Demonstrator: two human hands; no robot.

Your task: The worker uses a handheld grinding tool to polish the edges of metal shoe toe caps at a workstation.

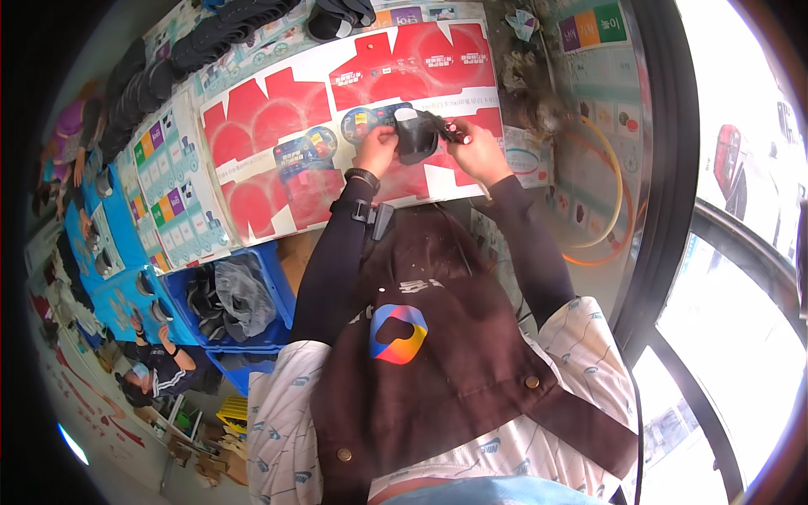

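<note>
So, head cam, the only view here: the left hand (377,150) is pinching the near-left edge of a black cup-shaped piece (416,141), fingers close together. The piece is up over the red-and-white printed sheet (263,212) on the table, right between the two hands, with a pale patch (405,114) at its top. The right hand (477,152) is curled around a dark tool with red-tipped ends (457,131), maybe small snips, too small to be sure. It's right beside the piece; can't tell if it's actually touching.

Progress-wise, I'd call this one mid-job: it's in hand and not set down. Can't make out what's done on it or what's left. There's a long row of dark curved pieces (220,38) along the far edge plus a loose bunch (337,21) next to it, but finished or waiting? No clue. More dark pieces (204,296) sit with a grey plastic bag (244,295) in the blue bin (280,282) at lower left.
</note>
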